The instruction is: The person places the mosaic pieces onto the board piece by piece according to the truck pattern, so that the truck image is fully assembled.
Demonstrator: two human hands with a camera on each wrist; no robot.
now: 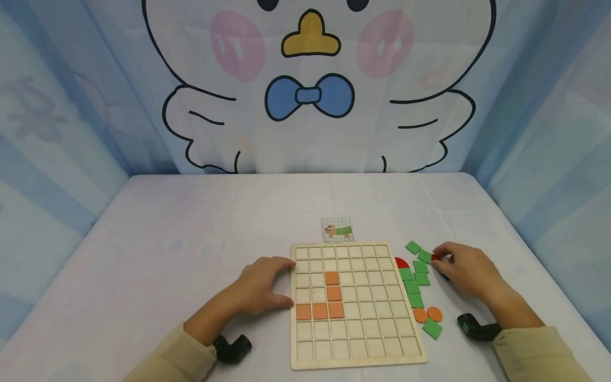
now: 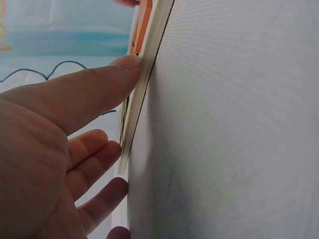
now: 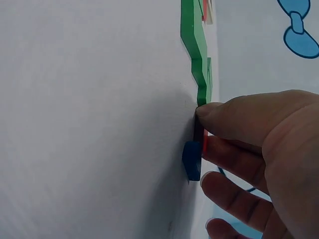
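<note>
A pale wooden grid board (image 1: 374,326) lies on the table, with several orange square tiles (image 1: 334,293) set in its cells. My left hand (image 1: 260,286) rests at the board's left edge, thumb and fingers spread; in the left wrist view the thumb (image 2: 107,84) touches the rim. At the right, my right hand (image 1: 472,270) pinches a small red piece (image 1: 435,257) between thumb and fingers, low over the table. Green tiles (image 1: 420,267) lie just left of those fingertips. The right wrist view shows a blue piece (image 3: 191,160) close beside the red one.
Along the board's right side lie more green tiles (image 1: 412,287), a red rounded piece (image 1: 402,262) and two orange discs (image 1: 434,314). Behind the board is a small picture card (image 1: 337,229) with a green and orange figure on a grid. A printed curtain (image 1: 310,143) hangs behind the table.
</note>
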